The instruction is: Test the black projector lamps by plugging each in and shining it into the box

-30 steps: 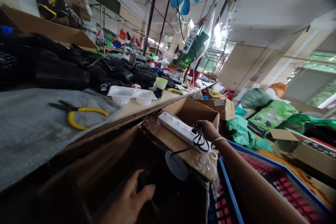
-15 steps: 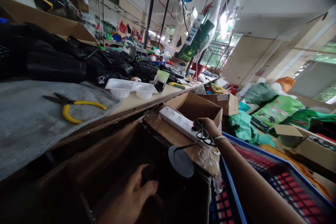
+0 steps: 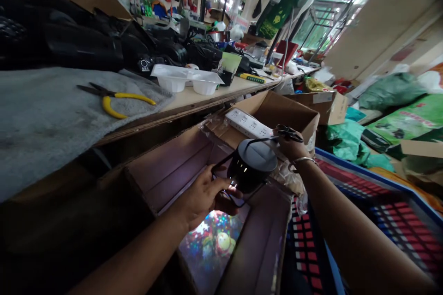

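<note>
My left hand (image 3: pixel 207 193) is closed around the bracket of a black cylindrical projector lamp (image 3: pixel 247 173), above an open cardboard box (image 3: pixel 166 166). Light shines from the lamp's lower end and throws a colourful pattern (image 3: pixel 216 244) onto the box bottom. From its grey round end a black cord (image 3: pixel 261 139) runs to my right hand (image 3: pixel 292 147). That hand's fingers are closed on the bundled cord beside a white power strip (image 3: pixel 247 122); the plug is hidden from view. The strip lies on a cardboard flap.
On the bench at left, yellow-handled pliers (image 3: pixel 116 101) lie on a grey foam sheet (image 3: pixel 44 120), near a white plastic tray (image 3: pixel 187 78) and black devices (image 3: pixel 83 46). A blue-rimmed basket (image 3: pixel 367 175) stands at right, with green bags (image 3: pixel 349 140) beyond.
The lamp, dark before, now gives light, and a coloured pattern shows in the box. My left hand has closed on its bracket and the lamp is higher. The view has shifted downward.
</note>
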Motion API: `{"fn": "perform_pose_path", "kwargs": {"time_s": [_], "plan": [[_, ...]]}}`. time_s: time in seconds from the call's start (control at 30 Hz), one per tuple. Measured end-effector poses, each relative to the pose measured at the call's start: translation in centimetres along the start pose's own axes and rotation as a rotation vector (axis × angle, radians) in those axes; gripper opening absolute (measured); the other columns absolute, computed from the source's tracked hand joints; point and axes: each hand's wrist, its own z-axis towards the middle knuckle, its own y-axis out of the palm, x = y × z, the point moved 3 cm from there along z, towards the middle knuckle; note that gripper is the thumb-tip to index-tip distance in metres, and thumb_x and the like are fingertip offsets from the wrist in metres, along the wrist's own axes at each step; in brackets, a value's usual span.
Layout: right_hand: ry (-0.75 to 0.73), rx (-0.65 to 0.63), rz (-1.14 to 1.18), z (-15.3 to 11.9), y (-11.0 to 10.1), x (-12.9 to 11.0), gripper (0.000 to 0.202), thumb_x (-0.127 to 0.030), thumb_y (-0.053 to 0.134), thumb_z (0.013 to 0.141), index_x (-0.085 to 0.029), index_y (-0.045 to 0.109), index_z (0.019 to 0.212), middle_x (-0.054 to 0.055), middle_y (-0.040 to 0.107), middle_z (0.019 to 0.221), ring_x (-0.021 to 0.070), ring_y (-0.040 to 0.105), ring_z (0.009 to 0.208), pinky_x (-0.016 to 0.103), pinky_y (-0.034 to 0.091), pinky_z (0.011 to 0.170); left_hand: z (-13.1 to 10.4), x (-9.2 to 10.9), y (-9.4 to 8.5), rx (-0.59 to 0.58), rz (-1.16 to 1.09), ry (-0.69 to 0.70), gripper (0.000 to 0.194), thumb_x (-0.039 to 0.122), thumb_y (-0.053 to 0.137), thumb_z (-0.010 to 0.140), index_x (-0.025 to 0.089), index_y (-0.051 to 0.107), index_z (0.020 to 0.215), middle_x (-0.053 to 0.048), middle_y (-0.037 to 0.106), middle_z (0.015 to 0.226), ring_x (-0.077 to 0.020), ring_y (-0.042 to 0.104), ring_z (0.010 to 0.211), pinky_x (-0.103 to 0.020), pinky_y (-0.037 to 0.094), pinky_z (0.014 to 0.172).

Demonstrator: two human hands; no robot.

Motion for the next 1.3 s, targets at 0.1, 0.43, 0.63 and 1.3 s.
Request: {"fn": "perform_pose_path", "kwargs": {"time_s": [0.1, 0.43, 0.63, 1.3], "plan": [[0.043, 0.030, 0.086, 0.0, 0.2, -0.1, 0.020, -0.028, 0.055, 0.067, -0.015, 0.064, 0.079, 0.007, 0.067, 0.073, 0.0212, 0.061, 0.072, 0.033, 0.048, 0.070, 0.4, -0.2, -0.1, -0.044, -0.025, 0.022, 0.039, 0.017, 0.058, 0.073, 0.018, 0.040, 0.108, -0.004, 0.063, 0.074, -0.0149, 0.060, 0.052, -0.031, 0.052, 0.051], [0.003, 0.017, 0.121, -0.1, 0.4, 0.0, 0.019, -0.023, 0.053, 0.066, -0.015, 0.061, 0.080, 0.009, 0.067, 0.079, 0.0218, 0.061, 0.074, 0.034, 0.048, 0.070, 0.5, -0.1, -0.3, -0.075, -0.005, 0.026, 0.037, 0.016, 0.057, 0.073, 0.017, 0.044, 0.107, -0.002, 0.063, 0.072, -0.0141, 0.059, 0.046, -0.030, 0.051, 0.049], [0.033, 0.012, 0.147, -0.3, 0.6, 0.3, 0.021, -0.022, 0.052, 0.065, -0.014, 0.062, 0.082, 0.010, 0.068, 0.080, 0.0220, 0.060, 0.074, 0.034, 0.049, 0.069, 0.4, -0.2, -0.2, -0.059, 0.000, -0.012, 0.036, 0.013, 0.055, 0.073, 0.017, 0.042, 0.107, -0.002, 0.063, 0.070, -0.0141, 0.059, 0.045, -0.031, 0.051, 0.051], [0.067, 0.035, 0.169, -0.5, 0.3, -0.8, 0.019, -0.025, 0.056, 0.067, -0.014, 0.060, 0.081, 0.012, 0.068, 0.079, 0.0237, 0.061, 0.077, 0.036, 0.049, 0.074, 0.5, 0.0, 0.0, -0.051, 0.035, -0.060, 0.037, 0.009, 0.051, 0.074, 0.016, 0.037, 0.107, 0.000, 0.061, 0.065, -0.0149, 0.061, 0.050, -0.020, 0.041, 0.040]]}}
